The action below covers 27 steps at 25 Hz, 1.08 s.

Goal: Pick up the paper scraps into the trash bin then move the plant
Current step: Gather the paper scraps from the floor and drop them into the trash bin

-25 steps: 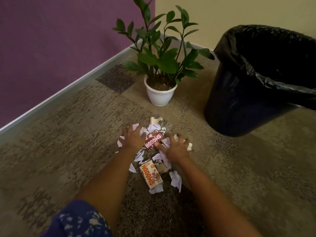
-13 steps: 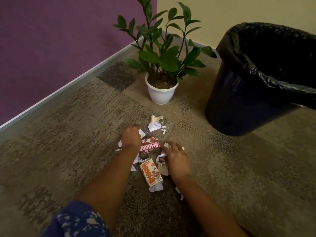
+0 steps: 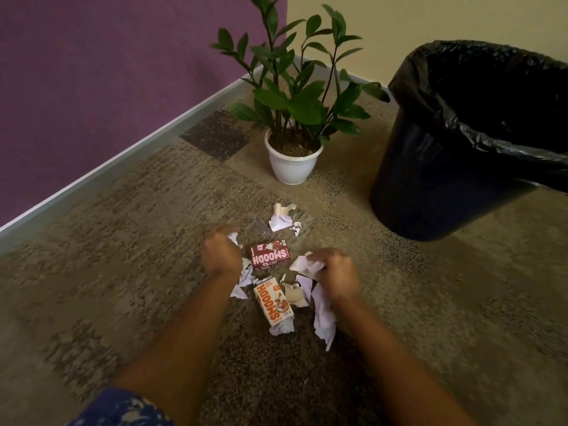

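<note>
paper scraps (image 3: 323, 318) lie in a loose heap on the carpet (image 3: 123, 256), between the person and the trash bin (image 3: 430, 179). the bin stands to the right, lined with a black bag; its inside is too dark to tell what it holds. the plant (image 3: 295, 99) grows from soil in a white pot (image 3: 290, 167), set near the room's corner, just left of the bin and beyond the heap.

two small cartons lie among the scraps, a brown carton (image 3: 270, 255) and an orange carton (image 3: 273, 304). a few scraps sit apart, nearer the pot. a purple wall (image 3: 107, 72) meets a cream wall (image 3: 430, 23), with a pale baseboard (image 3: 123, 161) along the floor.

the left hand (image 3: 221, 255) is curled into a fist, white paper poking out at the fingers. the right hand (image 3: 335, 270) grips a crumpled bunch of white scraps, more hanging below it. both are blurred.
</note>
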Motion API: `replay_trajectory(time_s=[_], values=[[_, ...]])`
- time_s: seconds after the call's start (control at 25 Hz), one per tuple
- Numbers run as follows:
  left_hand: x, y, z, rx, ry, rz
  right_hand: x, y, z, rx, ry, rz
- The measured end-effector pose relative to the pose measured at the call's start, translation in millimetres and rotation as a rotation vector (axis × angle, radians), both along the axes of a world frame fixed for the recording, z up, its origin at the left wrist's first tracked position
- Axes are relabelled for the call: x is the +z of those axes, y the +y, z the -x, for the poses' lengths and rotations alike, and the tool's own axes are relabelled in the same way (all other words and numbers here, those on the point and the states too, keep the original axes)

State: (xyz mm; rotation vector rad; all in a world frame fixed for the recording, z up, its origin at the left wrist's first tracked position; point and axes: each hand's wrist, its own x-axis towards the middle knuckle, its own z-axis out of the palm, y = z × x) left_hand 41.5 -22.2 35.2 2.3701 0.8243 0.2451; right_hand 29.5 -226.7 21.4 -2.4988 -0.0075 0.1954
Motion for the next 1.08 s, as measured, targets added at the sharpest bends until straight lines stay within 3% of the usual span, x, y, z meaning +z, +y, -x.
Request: replay_trajectory(time_s=[0.16,0.28,0.36,0.52,0.76,0.84,1.0,1.08], values=[[-15,-6,17,-0.145,0.228,-0.079,1,5,16,0.191,0.026,0.072],[-14,-18,16,-0.244,0.468,-0.031,6,10,21,0.436,0.372,0.276],[-10,-19,12,-0.295,0.601,-0.021,7,11,25,0.543,0.489,0.378],[-2,-16,12,-0.369,0.687,-0.046,13,16,30,0.562,0.314,0.455],[13,-22,7,-0.535,0.892,-0.072,12,16,30,0.545,0.072,0.343],[14,-26,9,-0.498,0.837,-0.121,10,17,29,0.511,0.085,0.276],[8,-31,18,-0.404,0.509,-0.250,3,19,27,0.460,0.054,0.189],[11,-32,21,-0.390,0.456,-0.252,1,20,27,0.352,0.067,0.102]])
